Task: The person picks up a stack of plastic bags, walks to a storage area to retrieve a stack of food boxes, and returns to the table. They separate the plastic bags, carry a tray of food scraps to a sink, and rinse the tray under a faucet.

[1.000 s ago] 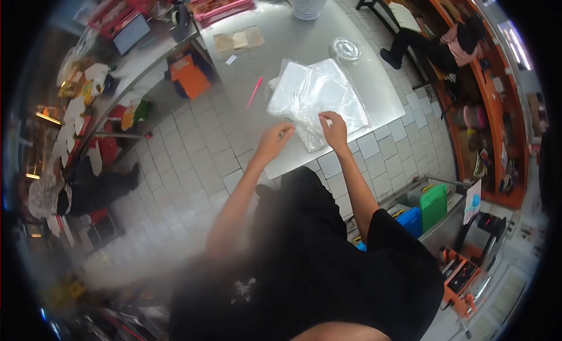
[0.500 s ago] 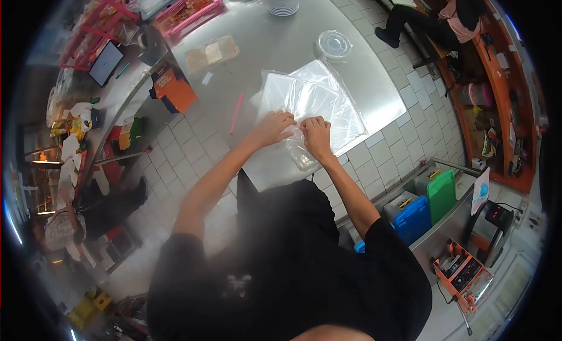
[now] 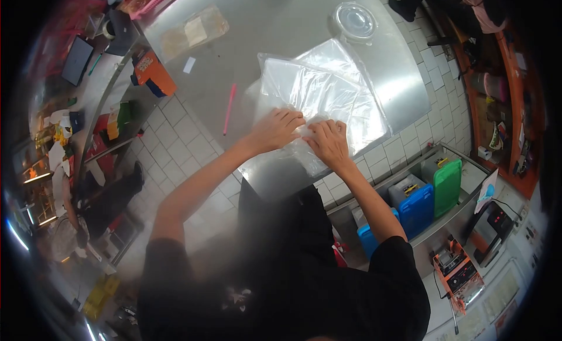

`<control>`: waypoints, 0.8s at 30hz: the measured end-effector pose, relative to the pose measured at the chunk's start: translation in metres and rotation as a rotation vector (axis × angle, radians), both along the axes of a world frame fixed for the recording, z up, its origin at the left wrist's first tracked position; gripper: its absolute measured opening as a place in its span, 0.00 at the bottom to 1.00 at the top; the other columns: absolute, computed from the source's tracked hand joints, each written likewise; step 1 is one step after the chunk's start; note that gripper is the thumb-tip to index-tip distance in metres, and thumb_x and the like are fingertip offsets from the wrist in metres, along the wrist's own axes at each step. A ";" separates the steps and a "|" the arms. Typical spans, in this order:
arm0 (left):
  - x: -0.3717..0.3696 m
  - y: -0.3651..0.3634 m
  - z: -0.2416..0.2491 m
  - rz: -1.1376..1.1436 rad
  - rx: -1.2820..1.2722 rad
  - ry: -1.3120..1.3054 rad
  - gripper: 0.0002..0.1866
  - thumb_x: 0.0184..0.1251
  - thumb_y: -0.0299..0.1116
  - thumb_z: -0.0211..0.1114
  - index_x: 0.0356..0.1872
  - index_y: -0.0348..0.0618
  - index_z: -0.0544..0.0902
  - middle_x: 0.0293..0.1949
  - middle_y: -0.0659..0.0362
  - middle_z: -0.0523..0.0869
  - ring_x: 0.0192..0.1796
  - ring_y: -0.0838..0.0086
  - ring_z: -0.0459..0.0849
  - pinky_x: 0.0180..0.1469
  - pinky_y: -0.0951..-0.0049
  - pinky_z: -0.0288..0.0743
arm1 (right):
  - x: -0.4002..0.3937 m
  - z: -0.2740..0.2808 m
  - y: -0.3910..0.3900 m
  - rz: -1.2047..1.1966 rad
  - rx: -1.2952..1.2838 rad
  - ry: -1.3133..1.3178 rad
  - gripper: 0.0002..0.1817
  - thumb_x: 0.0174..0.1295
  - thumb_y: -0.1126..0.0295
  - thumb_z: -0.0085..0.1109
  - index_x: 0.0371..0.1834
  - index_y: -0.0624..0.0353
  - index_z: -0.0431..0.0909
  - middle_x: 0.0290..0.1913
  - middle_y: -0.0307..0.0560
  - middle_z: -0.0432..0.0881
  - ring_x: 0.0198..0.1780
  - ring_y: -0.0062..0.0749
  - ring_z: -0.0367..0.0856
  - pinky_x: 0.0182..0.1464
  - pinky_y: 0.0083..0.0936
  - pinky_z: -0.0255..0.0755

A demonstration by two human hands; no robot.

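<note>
A stack of clear plastic bags (image 3: 328, 86) lies at a slant on the steel table, shiny and creased. At its near edge my left hand (image 3: 277, 130) pinches the plastic film with bent fingers. My right hand (image 3: 329, 143) is closed beside it, a small gap away, its fingertips gripping the same crumpled film. Loose film (image 3: 305, 158) hangs under both hands toward my body. The fingertips partly cover the exact spot being gripped. Left of the bags lies a pink pen (image 3: 230, 109).
On the steel table (image 3: 260, 24) sit a round lidded clear tub (image 3: 355, 20), a flat clear packet (image 3: 196, 31) and a small white slip (image 3: 189, 65). An orange box (image 3: 153, 73) is at left. Blue (image 3: 417, 212) and green lids (image 3: 447, 186) stand at right. Other people are at the edges.
My view has shifted, so the table appears closer and higher. My right hand has moved slightly right, away from the left, and the film between them looks more drawn up.
</note>
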State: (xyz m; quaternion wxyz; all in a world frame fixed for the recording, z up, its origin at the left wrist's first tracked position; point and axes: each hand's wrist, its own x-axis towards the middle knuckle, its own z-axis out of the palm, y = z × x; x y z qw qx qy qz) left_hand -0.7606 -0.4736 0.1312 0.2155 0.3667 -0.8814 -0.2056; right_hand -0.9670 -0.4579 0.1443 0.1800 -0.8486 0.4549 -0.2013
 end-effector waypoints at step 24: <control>0.002 -0.008 -0.012 -0.125 -0.077 -0.099 0.05 0.57 0.34 0.62 0.33 0.48 0.80 0.44 0.64 0.76 0.51 0.70 0.72 0.50 0.69 0.64 | -0.003 -0.017 0.005 0.114 -0.070 0.131 0.05 0.60 0.65 0.55 0.30 0.52 0.72 0.30 0.37 0.71 0.35 0.29 0.70 0.40 0.29 0.60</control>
